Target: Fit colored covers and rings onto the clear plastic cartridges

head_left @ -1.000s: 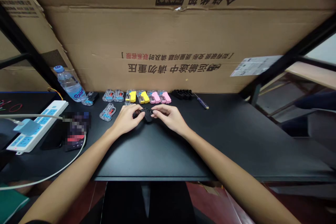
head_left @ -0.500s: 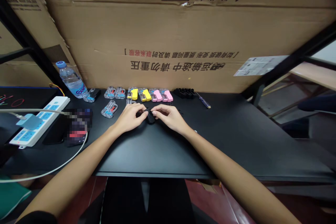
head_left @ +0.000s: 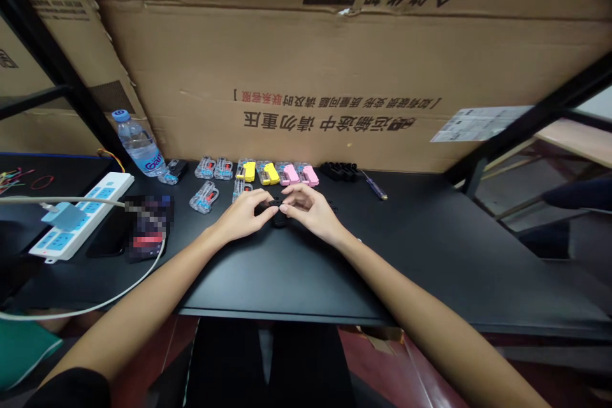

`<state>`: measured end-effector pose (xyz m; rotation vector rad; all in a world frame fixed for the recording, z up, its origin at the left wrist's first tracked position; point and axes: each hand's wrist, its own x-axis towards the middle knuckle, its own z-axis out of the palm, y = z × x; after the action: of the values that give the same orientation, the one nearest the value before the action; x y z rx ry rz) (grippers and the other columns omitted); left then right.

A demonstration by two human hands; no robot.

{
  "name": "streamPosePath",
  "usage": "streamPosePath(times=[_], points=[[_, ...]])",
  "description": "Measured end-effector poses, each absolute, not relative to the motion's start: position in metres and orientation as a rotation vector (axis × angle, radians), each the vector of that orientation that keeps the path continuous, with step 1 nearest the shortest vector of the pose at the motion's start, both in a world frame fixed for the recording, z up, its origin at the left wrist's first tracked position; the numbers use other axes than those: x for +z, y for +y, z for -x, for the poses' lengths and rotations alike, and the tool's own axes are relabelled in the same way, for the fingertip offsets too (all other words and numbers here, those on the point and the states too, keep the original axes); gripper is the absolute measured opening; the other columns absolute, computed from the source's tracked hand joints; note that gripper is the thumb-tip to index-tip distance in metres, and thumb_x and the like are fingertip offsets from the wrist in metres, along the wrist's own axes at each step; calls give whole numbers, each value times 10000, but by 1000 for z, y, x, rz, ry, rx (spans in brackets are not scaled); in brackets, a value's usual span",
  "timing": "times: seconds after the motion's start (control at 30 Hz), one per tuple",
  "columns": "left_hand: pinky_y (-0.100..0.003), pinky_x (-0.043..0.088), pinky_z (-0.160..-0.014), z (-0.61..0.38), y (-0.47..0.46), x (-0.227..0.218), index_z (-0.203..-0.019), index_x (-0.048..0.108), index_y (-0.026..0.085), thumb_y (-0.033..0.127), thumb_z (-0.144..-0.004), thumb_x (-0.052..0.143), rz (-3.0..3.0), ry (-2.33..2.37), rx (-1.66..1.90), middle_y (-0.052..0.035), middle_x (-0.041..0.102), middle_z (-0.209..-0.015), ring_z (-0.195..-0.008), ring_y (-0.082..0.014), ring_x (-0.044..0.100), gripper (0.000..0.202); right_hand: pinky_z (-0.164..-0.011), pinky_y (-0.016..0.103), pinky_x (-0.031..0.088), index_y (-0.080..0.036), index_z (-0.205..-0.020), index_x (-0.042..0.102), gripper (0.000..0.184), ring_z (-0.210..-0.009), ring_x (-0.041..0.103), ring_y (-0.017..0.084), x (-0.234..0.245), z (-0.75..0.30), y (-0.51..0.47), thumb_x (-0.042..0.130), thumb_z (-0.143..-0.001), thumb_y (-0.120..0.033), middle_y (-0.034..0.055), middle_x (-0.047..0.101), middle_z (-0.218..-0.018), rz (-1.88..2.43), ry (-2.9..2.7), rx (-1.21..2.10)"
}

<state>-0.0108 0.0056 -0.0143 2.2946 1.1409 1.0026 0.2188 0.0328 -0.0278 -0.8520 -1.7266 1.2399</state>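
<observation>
A small black plastic part (head_left: 279, 220) stands between my two hands over the table; its details are too dark to make out. My left hand (head_left: 245, 213) is closed on its left side, thumb against it. My right hand (head_left: 312, 213) pinches at its upper right with thumb and forefinger, the fingers curled. Just behind my left hand lies a clear plastic toy-pistol-shaped piece (head_left: 241, 187), partly covered by the hand. A few tiny black bits (head_left: 333, 206) lie beside my right hand.
Along the cardboard (head_left: 306, 64) stand clear pieces, yellow ones (head_left: 247, 171), pink ones (head_left: 309, 174) and black parts (head_left: 340, 171). A screwdriver (head_left: 375, 185) lies to their right. Leftward are a water bottle (head_left: 141, 145), a power strip (head_left: 79, 220), a phone (head_left: 111, 233) and a white cable (head_left: 119, 298).
The whole view has shifted slightly, so things appear a little further right. My right fingers have shifted a little on the black part; both hands stay around it.
</observation>
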Motion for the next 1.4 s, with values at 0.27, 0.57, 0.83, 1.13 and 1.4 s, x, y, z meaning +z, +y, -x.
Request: streamPosePath(times=[0.27, 0.57, 0.83, 1.13, 1.4], points=[[-365, 569, -920, 14, 7, -10, -1002, 685, 212, 264, -1003, 656, -2293, 1157, 1111, -51, 754, -1040, -971, -218, 718, 60, -851, 420, 636, -237, -1143, 750, 393, -953, 766, 257, -15, -236, 46, 785, -925, -563, 94, 815, -1097, 947, -1782, 952], [-418, 592, -1009, 20, 8, -11, -1036, 720, 231, 240, -996, 676, -2374, 1127, 1070, -64, 768, -1149, -1067, -225, 743, 60, -798, 411, 581, -202, -1051, 818, 262, -776, 706, 241, -23, -309, 92, 669, -971, -401, 81, 802, -923, 1274, -1990, 427], [-394, 620, -968, 25, 7, -3, -1031, 802, 240, 266, -1043, 674, -2584, 907, 942, -73, 785, -1213, -1053, -210, 770, 131, -919, 512, 548, -238, -1108, 875, 240, -1019, 652, 339, -31, -288, 80, 663, -1007, -287, 140, 767, -1107, 1297, -2334, 71], [-411, 650, -954, 25, 10, -6, -1018, 840, 248, 252, -1057, 658, -2674, 839, 1033, -90, 810, -1222, -1060, -215, 785, 186, -886, 463, 522, -240, -1087, 857, 222, -977, 659, 309, -35, -280, 79, 656, -1000, -199, 117, 819, -1150, 1238, -2372, 50], [-414, 647, -937, 24, 9, -5, -1022, 844, 248, 238, -1057, 661, -2673, 792, 1116, -88, 818, -1213, -1067, -220, 785, 186, -892, 455, 539, -229, -1038, 847, 215, -975, 684, 317, -36, -285, 84, 652, -964, -178, 115, 829, -1137, 1266, -2317, 75]])
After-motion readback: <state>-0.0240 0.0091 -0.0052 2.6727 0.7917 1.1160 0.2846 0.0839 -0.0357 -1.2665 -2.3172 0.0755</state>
